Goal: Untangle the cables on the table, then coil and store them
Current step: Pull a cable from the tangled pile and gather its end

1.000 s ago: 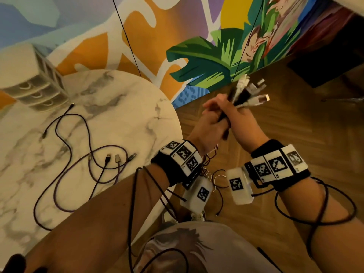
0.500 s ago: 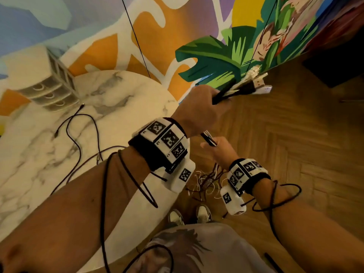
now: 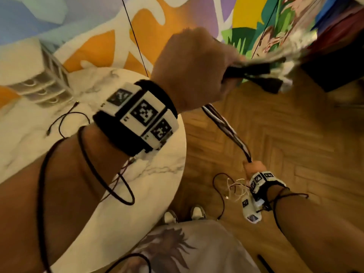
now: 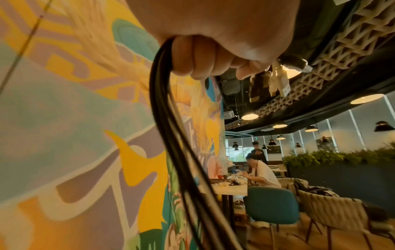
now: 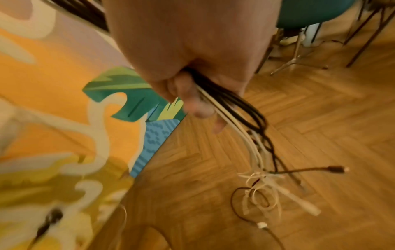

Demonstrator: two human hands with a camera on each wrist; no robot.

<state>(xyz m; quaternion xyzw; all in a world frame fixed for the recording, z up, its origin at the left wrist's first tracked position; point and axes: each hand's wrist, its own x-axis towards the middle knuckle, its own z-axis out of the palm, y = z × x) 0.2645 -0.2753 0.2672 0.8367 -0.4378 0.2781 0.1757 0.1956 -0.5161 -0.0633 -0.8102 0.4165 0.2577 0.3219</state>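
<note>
While both fists, left hand (image 3: 195,69) and right hand (image 3: 253,168), clamp the limp cables (image 3: 226,128), gripping near the plugs (image 3: 275,73) looks safest.

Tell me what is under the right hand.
Below the right hand, tangled white and black cable ends dangle above the wooden floor. The fingers cover the gripped stretch.
</note>
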